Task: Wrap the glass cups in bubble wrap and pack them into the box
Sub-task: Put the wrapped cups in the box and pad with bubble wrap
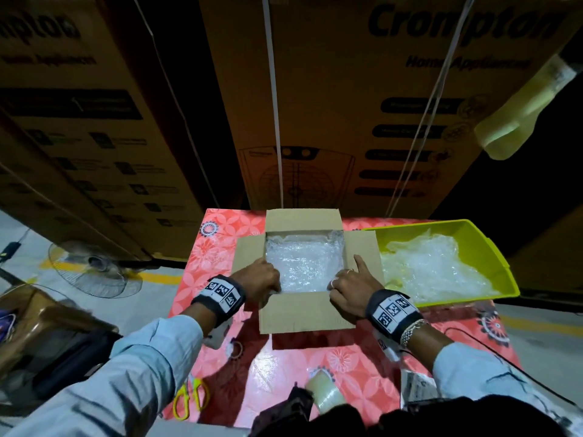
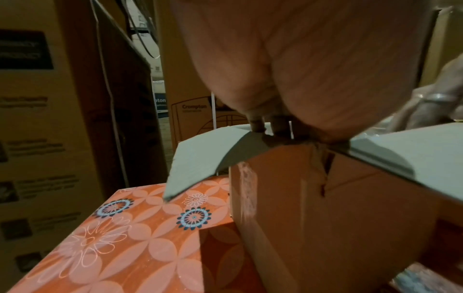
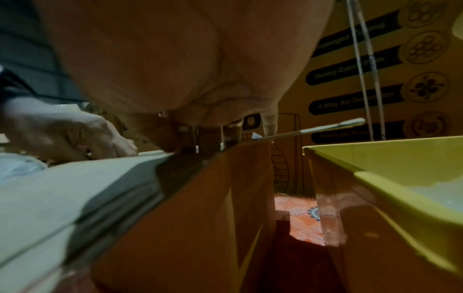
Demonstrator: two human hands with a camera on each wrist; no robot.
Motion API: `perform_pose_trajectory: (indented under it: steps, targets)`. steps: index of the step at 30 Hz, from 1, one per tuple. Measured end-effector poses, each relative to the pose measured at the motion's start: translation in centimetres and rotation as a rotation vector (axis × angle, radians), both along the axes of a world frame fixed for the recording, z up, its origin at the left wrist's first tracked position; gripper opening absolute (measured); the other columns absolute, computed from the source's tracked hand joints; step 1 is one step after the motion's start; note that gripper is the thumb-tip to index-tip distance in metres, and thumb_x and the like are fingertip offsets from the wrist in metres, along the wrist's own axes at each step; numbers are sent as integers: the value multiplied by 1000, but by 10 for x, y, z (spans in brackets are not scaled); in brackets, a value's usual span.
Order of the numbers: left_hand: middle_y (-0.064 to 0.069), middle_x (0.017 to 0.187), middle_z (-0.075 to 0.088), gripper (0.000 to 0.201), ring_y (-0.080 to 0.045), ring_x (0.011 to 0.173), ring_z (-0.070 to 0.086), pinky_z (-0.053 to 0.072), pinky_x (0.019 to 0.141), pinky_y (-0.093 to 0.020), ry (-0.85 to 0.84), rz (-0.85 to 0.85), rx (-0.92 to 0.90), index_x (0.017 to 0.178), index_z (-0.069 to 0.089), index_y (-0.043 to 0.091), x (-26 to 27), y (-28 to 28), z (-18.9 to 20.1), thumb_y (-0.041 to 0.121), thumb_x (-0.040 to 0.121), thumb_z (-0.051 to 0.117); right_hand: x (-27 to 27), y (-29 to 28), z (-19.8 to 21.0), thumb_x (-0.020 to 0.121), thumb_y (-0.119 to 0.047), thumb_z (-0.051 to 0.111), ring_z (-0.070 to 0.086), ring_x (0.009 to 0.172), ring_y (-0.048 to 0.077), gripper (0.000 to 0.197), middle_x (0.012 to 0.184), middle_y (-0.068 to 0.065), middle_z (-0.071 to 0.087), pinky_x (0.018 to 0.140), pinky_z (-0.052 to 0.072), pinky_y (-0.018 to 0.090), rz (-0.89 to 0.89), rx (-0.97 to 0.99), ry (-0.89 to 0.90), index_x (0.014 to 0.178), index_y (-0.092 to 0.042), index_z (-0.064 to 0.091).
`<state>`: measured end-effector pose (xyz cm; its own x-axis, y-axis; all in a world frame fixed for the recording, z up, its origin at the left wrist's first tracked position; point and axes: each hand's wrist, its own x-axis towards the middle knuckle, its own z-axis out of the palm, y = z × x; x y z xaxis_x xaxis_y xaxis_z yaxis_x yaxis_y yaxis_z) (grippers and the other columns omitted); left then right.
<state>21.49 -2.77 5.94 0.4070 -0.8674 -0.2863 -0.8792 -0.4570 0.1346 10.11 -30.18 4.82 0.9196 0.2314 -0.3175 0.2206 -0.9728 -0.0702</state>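
Head: box (image 1: 304, 313) on desk (image 1: 217, 247), flaps spread; hands apart at its near corners, left hand (image 1: 258, 280) and right hand (image 1: 350, 287) curled on bubble wrap (image 1: 304, 263); cups unseen.
Left wrist: fingers (image 2: 258, 122) hook over box rim (image 2: 288, 142); grip target hidden.
Right wrist: tray (image 3: 385, 158) right of box; a hard tug could lift the liner.

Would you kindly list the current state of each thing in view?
box: open, flaps out, bubble wrap on top.
yellow tray: holds loose bubble wrap.
left hand: curled at box's near-left corner.
right hand: forefinger straight along right flap.
scissors: lying on table.
tape roll: on table, untouched.
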Motion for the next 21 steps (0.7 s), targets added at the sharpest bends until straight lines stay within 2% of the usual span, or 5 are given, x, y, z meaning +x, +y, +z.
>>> perform_pose_trajectory:
  steps: [4, 7, 9, 14, 21]
  targets:
    - [0, 129, 72, 54, -16, 111, 65, 36, 112, -36, 147, 48, 68, 127, 73, 17, -2, -5, 14, 37, 96, 34, -6, -4, -5, 88, -56, 15, 51, 132, 16, 67, 114, -1, 72, 118, -11, 67, 7, 17, 19, 102, -23, 72]
    - [-5, 126, 70, 33, -23, 112, 67, 52, 98, -39, 165, 112, -38, 126, 70, 14, -3, -1, 14, 28, 102, 53, -3, -1, 6, 92, -57, 18, 59, 111, 21, 64, 98, 2, 66, 120, -2, 65, -59, 60, -60, 89, -18, 69]
    - [-6, 127, 66, 30, -27, 115, 63, 53, 96, -41, 11, 150, -190, 125, 68, 14, -1, 0, 10, 19, 96, 65, 4, 1, 17, 99, -54, 35, 55, 124, 21, 51, 120, 3, 66, 124, -1, 59, -123, 86, -134, 102, -19, 72]
    - [-16, 165, 26, 99, -35, 150, 27, 19, 126, -51, -233, 322, -61, 161, 25, 14, 14, -21, 5, 54, 85, 76, 43, 3, 30, 89, -64, 60, 10, 156, 24, 85, 168, 4, 17, 121, -4, 64, -220, -28, -100, 157, -21, 33]
    - [-24, 169, 8, 90, -38, 158, 8, 7, 126, -60, -444, 226, 249, 162, 21, 9, 13, -32, -7, 66, 97, 48, 61, 4, 15, 86, -43, 72, -15, 156, 34, 82, 168, 18, -17, 112, -12, 76, -158, -315, 72, 155, -20, 34]
